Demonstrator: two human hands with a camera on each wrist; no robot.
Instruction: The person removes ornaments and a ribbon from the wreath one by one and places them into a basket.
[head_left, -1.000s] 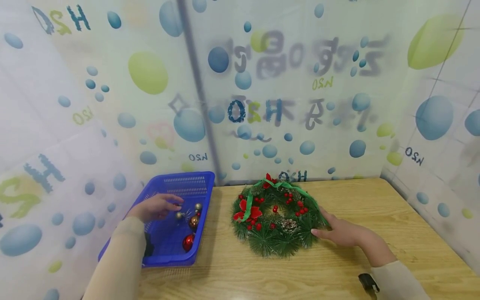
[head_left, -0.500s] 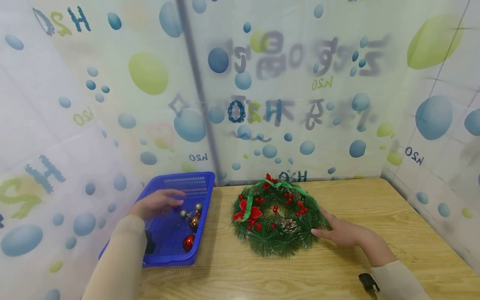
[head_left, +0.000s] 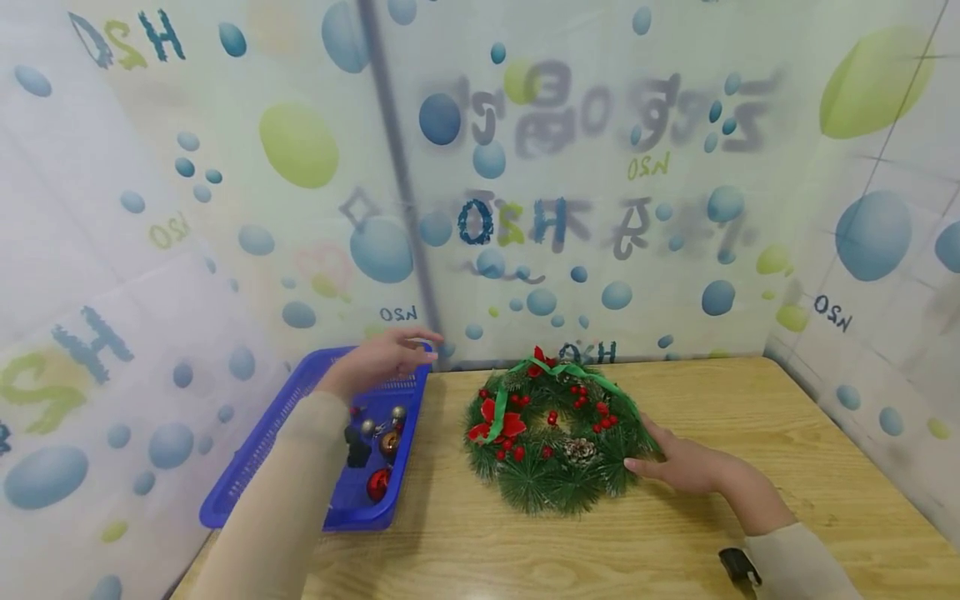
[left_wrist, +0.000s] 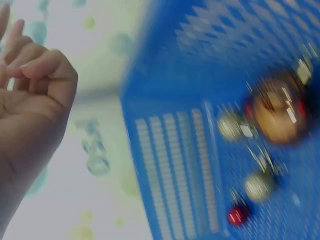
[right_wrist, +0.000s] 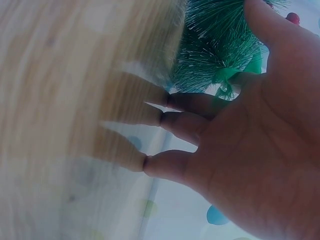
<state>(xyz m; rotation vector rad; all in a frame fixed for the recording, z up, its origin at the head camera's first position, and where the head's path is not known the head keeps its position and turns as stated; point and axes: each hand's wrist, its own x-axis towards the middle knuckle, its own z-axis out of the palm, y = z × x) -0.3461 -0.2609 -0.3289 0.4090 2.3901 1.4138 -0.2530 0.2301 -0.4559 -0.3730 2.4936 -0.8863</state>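
The green Christmas wreath point(head_left: 528, 479), with red poinsettias, berries, a pinecone and a green ribbon, lies on the table. My right hand point(head_left: 686, 462) holds its right edge, thumb on the needles and index finger by the ribbon. In the right wrist view, the other fingertips point(right_wrist: 172, 162) of that hand rest on the tabletop. My left hand point(head_left: 378, 362) is raised over the far right corner of the blue basket point(head_left: 399, 479), fingers toward the wreath. Its thumb lies near the bent fingers in the left wrist view; I cannot tell whether something small is between them.
Inside the basket are a shiny red ball point(head_left: 378, 483), a copper-coloured ball point(head_left: 389, 443), small pale gold balls point(left_wrist: 260, 186), a small red ball point(left_wrist: 238, 215) and a dark object point(head_left: 357, 448). A bubble-printed curtain point(head_left: 600, 183) hangs behind the wooden table point(head_left: 600, 554).
My left hand has risen out of the basket and moved right and away, uncovering the dark object. The right hand and wreath have stayed in place.
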